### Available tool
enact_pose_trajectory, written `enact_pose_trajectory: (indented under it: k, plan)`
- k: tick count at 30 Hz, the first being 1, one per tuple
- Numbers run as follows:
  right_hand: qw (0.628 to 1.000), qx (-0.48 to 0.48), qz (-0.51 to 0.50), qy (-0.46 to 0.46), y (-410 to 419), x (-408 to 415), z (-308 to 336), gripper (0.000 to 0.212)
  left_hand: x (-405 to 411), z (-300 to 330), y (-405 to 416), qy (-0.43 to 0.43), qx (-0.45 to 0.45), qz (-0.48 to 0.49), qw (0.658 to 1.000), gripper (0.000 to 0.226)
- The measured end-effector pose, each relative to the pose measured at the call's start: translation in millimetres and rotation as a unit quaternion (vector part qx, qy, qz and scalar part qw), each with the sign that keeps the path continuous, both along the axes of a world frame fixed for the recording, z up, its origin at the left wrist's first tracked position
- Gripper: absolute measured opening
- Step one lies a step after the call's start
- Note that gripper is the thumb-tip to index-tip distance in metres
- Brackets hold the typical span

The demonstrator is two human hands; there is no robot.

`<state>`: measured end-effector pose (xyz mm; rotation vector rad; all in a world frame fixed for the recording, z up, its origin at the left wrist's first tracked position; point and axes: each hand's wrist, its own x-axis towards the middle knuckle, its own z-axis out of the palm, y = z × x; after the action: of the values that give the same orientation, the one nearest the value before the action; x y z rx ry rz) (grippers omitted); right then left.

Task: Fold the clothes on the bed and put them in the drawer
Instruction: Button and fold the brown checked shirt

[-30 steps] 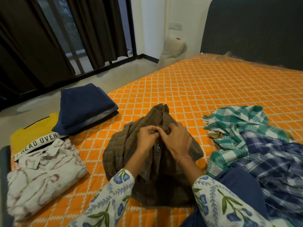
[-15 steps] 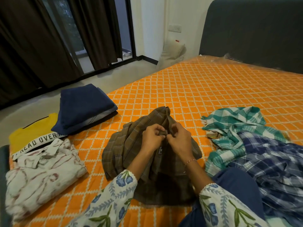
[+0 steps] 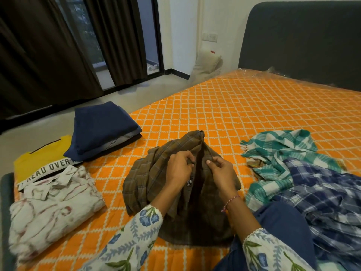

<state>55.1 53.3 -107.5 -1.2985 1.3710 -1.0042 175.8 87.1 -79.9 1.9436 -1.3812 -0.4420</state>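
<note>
1. At the centre of the view, the left hand (image 3: 178,169) and the right hand (image 3: 221,173) each pinch an edge of the brown checked shirt (image 3: 148,178) near its collar, fingers curled and clamped on the cloth, with a dark gap of fabric between the two grips.
2. Beneath the hands the shirt lies bunched on the orange bed cover (image 3: 254,114), its small dark label just below the left hand; it is not yet laid flat, so folding it looks barely begun. Whether the hands are working a button or only parting the front edges is too small to tell.
3. Out at 3 o'clock from the hands, a green checked cloth (image 3: 279,151) and, just nearer the person, a blue checked shirt (image 3: 320,194) lie crumpled and overlapping; both appear unfolded.
4. Out at 9 o'clock, a white patterned shirt (image 3: 52,204) is folded, partly overlapping a yellow printed top (image 3: 37,163); at 10 o'clock a folded navy garment (image 3: 101,126) rests on something striped.
5. By my judgement roughly half the folding is done: three pieces or so are folded, one is in hand, two are left.
6. No drawer is in view, and every folded piece is on the bed, so the putting-away part seems untouched.
</note>
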Motion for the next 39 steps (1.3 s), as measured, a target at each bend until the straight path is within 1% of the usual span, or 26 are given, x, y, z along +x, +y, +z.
enact_pose_trajectory:
  k: [2, 5, 6, 7, 9, 10, 12, 14, 16, 19, 21, 22, 24, 26, 30, 32, 34, 36, 39]
  plan:
    - [1.0, -0.005, 0.01, 0.026, 2, 2, 1, 0.014, 0, 0, 0, 0.002, 0.006, 0.001, 1.0, 0.027]
    - [0.999, 0.03, 0.003, -0.013, 4, 6, 5, 0.021, 0, 1, -1, 0.064, 0.021, 0.002, 0.998, 0.021]
    - [0.999, 0.038, -0.004, -0.032, 5, 7, 6, 0.023, 0, 1, -1, 0.109, 0.027, 0.004, 0.994, 0.017]
    - [0.998, 0.039, -0.01, -0.053, 6, 8, 7, 0.021, 0, 1, 0, 0.175, 0.036, 0.007, 0.984, 0.013]
    - [0.995, 0.032, -0.007, -0.095, 10, 8, 11, 0.015, 0, 4, 4, 0.333, 0.054, 0.013, 0.941, 0.01]
    - [0.992, 0.034, 0.006, -0.121, 12, 8, 15, 0.018, 1, 6, 5, 0.391, 0.059, 0.016, 0.918, 0.011]
    - [0.986, 0.043, 0.046, -0.156, 16, 7, 19, 0.027, 5, 8, 8, 0.43, 0.064, 0.018, 0.9, 0.012]
    - [0.989, 0.028, 0.059, -0.132, 17, 6, 19, 0.031, 7, 8, 8, 0.435, 0.064, 0.023, 0.898, 0.014]
    - [0.996, -0.008, 0.043, -0.084, 19, 9, 18, 0.033, 6, 7, 9, 0.408, 0.053, 0.04, 0.911, 0.014]
    - [0.997, -0.065, 0.017, -0.024, 21, 13, 18, 0.034, 6, 7, 7, 0.278, 0.011, 0.039, 0.96, 0.011]
    - [0.996, -0.09, 0.002, 0.005, 23, 15, 16, 0.04, 7, 9, 8, 0.207, 0.0, 0.025, 0.978, 0.011]
    - [0.995, -0.1, -0.007, 0.015, 24, 16, 17, 0.043, 8, 9, 8, 0.191, 0.001, 0.019, 0.981, 0.012]
    - [0.993, -0.111, -0.025, 0.024, 27, 19, 16, 0.044, 8, 9, 9, 0.194, 0.007, 0.02, 0.981, 0.014]
    - [0.993, -0.109, -0.037, 0.019, 28, 22, 17, 0.04, 7, 8, 10, 0.201, 0.015, 0.03, 0.979, 0.015]
    - [0.992, -0.116, -0.022, 0.037, 27, 22, 22, 0.035, 8, 7, 9, 0.227, 0.023, 0.028, 0.973, 0.021]
    - [0.994, -0.103, -0.019, 0.041, 25, 21, 24, 0.032, 9, 10, 10, 0.258, 0.027, 0.014, 0.966, 0.021]
    - [0.998, -0.063, -0.013, 0.015, 22, 18, 24, 0.028, 9, 14, 12, 0.295, 0.035, 0.001, 0.955, 0.019]
    - [0.999, -0.023, -0.004, -0.03, 21, 16, 24, 0.026, 10, 16, 12, 0.309, 0.04, -0.002, 0.95, 0.02]
    - [0.999, -0.033, 0.01, -0.031, 21, 14, 26, 0.026, 8, 14, 11, 0.283, 0.036, 0.017, 0.958, 0.021]
